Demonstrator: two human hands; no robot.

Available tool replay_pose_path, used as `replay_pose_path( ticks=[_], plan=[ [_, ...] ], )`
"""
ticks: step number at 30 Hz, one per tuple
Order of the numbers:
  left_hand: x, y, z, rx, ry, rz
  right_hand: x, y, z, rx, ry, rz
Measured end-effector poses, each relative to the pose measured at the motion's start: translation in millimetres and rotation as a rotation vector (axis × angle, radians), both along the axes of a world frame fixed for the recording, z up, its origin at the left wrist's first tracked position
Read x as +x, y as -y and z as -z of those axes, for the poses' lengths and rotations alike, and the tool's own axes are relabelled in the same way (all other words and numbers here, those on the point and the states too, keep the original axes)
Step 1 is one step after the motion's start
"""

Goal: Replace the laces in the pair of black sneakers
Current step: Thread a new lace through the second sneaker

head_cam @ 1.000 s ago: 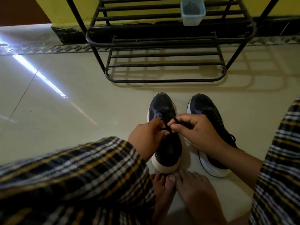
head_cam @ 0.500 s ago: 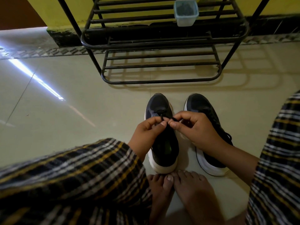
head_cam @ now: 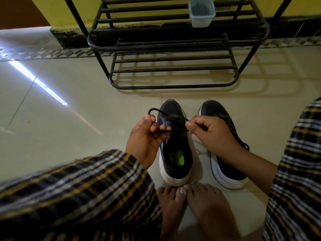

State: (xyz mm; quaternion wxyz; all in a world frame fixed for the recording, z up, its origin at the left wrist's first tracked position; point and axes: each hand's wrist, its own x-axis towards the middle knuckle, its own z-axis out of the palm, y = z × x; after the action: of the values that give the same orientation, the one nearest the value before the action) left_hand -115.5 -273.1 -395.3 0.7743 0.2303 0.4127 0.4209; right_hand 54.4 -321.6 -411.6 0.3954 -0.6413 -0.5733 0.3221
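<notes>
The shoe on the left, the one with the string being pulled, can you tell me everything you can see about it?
The left sneaker is black with a thick white sole, standing upright on the pale floor, toe pointing away toward the rack. Its opening shows a dark inside with a bright green patch and a bit of blue at the edge. A thin black lace runs across its front; the left hand and right hand each pinch an end, pulling it apart. Bare toes touch its heel.

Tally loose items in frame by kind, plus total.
Sneakers: 2, left sneaker and right sneaker
Black lace: 1, pulled by left hand and right hand
Metal rack: 1
Plastic container: 1
Total: 5
</notes>
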Motion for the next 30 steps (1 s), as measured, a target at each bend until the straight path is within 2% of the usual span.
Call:
replay_pose_path(
  ticks=[5,9,11,13,17,19,21,23,26,30],
  plan=[
    [-8,-4,17,-0.021,-0.157,-0.174,5,2,2,-0.089,0.299,0.018],
    [-19,-12,32,-0.125,-0.27,-0.338,7,2,0,-0.208,0.502,0.032],
    [-19,-12,38,-0.188,-0.372,-0.283,5,1,2,-0.272,0.54,0.021],
    [-19,-10,47,-0.199,-0.573,-0.081,6,-1,7,-0.325,0.491,0.035],
    [-16,4,57,0.007,-1.066,0.356,10,-4,10,-0.395,0.363,0.144],
    [-12,10,55,0.159,-1.186,0.42,8,-1,10,-0.383,0.378,0.172],
    [-12,11,49,0.356,-1.299,0.405,5,2,8,-0.247,0.392,0.167],
    [-14,9,45,0.515,-1.312,0.379,-1,3,6,-0.133,0.377,0.091],
    [-13,12,37,0.608,-1.215,0.423,-10,4,15,-0.183,0.4,-0.062],
    [-15,13,38,0.696,-1.292,0.494,-16,6,27,-0.2,0.468,-0.118]
  ],
)
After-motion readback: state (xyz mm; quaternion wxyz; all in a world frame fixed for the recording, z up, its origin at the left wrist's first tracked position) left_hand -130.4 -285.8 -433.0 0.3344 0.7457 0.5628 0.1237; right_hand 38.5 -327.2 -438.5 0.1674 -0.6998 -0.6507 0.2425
